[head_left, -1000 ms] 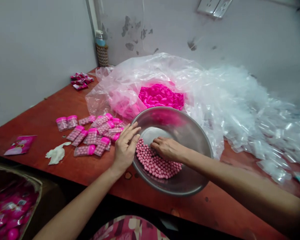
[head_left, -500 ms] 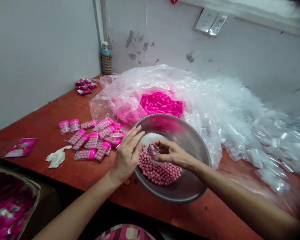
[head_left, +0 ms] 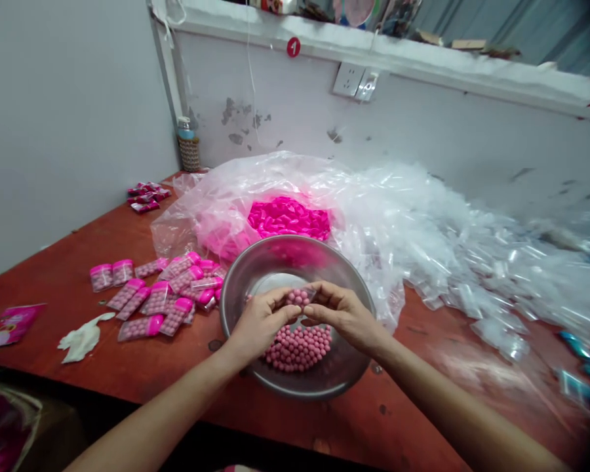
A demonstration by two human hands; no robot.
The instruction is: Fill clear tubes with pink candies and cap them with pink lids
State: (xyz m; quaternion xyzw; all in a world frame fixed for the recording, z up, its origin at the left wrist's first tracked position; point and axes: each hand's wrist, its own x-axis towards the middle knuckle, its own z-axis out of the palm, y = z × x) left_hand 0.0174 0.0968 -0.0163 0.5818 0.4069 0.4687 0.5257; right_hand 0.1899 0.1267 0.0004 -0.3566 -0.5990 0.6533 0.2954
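Note:
Over a metal bowl [head_left: 358, 288], both hands meet at a small clear container [head_left: 299, 298] with pink balls in it. My left hand [head_left: 263, 321] pinches its left side, and my right hand [head_left: 341, 313] grips its right side with thumb and fingers. Below them, loose pink balls [head_left: 297, 347] lie in the front of the bowl. Left of the bowl is a pile of clear containers filled with pink balls and closed with pink caps [head_left: 177, 314]. Behind the bowl, loose bright pink caps [head_left: 289, 218] sit in a large clear plastic bag [head_left: 216, 177].
Many empty clear containers [head_left: 472, 242] spread over the right side of the red table [head_left: 142, 373]. A white scrap [head_left: 83, 337] and a pink packet [head_left: 12, 326] lie at the left. Small pink packets [head_left: 147, 196] and a bottle in a woven holder [head_left: 188, 147] stand farther back.
My left hand has moved from the bowl's left edge to the container, its fingers now closed on it. The view has shifted, showing more of the shelf above.

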